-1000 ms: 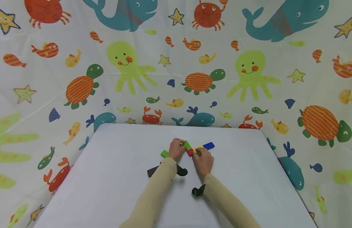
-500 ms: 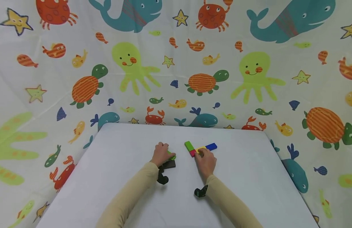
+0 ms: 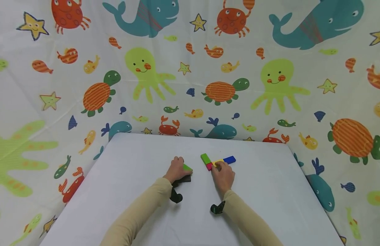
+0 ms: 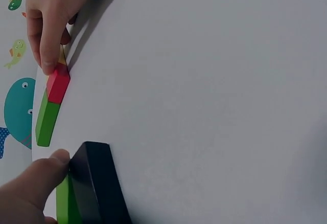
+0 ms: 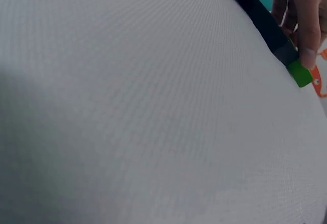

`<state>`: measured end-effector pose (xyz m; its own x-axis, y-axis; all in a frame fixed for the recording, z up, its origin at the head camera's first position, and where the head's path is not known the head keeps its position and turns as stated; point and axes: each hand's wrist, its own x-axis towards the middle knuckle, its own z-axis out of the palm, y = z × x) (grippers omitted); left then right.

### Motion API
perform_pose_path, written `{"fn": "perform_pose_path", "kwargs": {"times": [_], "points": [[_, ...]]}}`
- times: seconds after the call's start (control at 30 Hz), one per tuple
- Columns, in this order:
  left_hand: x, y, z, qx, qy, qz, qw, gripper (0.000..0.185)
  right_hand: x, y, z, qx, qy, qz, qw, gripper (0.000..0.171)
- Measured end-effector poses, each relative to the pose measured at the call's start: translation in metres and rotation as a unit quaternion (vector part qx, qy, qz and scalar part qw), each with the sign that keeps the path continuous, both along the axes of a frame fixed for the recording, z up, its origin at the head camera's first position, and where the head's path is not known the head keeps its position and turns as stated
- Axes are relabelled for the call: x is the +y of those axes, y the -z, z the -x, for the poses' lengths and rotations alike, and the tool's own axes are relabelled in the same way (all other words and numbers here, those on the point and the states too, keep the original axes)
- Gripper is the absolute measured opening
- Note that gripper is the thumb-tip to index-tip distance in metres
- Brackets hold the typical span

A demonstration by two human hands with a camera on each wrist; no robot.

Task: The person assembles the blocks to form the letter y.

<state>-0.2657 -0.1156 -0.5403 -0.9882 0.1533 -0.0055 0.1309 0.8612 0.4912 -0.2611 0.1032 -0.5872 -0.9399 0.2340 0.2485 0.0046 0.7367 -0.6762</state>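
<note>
My left hand [image 3: 175,169] grips a green block [image 3: 187,167] at the left of the group, its thumb on the near end. Right beside that block lies a dark grey block [image 4: 98,183], partly hidden under the hand in the head view. My right hand [image 3: 223,176] pinches a yellow block [image 3: 218,161], which its fingers mostly cover. At the yellow block's left end is a small red block [image 3: 209,166], and a second green block [image 3: 205,158] runs up and left from the red one. A blue block [image 3: 230,160] continues the yellow one to the right.
The blocks lie on a white table [image 3: 140,153] whose far edge meets a cloth backdrop [image 3: 190,78] printed with sea animals. Black wrist mounts [image 3: 176,196] stick out below both hands.
My left hand has left the green block joined to the red one and moved left to the other green block, gripping it. The dark block now sits more to the right. The right hand stays put.
</note>
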Motion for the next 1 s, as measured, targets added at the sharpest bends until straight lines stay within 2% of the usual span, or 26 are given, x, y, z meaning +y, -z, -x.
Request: {"fn": "perform_pose_path", "kwargs": {"times": [0.23,0.37,0.5,0.6,0.77,1.0], "points": [[0.006,0.009,0.007,0.024,0.001,-0.003,0.9997,0.050,0.000,0.000,-0.002,0.000,0.002,0.003,1.000,0.030],[0.006,0.017,0.017,0.046,-0.019,-0.052,0.9974,0.046,0.000,0.000,-0.002,0.002,0.002,0.005,1.000,0.030],[0.005,0.026,0.028,0.051,-0.045,-0.118,0.9907,0.047,0.000,0.000,0.000,0.000,0.002,0.006,1.000,0.030],[0.006,0.027,0.032,0.061,-0.058,-0.151,0.9849,0.047,0.000,0.000,0.000,0.000,0.002,0.007,1.000,0.030],[0.009,0.026,0.034,0.075,-0.066,-0.174,0.9797,0.045,0.000,0.000,0.000,0.001,0.000,0.005,1.000,0.030],[0.015,0.024,0.044,0.052,-0.083,-0.208,0.9732,0.043,0.002,0.001,0.001,0.001,0.004,0.003,1.000,0.030]]}}
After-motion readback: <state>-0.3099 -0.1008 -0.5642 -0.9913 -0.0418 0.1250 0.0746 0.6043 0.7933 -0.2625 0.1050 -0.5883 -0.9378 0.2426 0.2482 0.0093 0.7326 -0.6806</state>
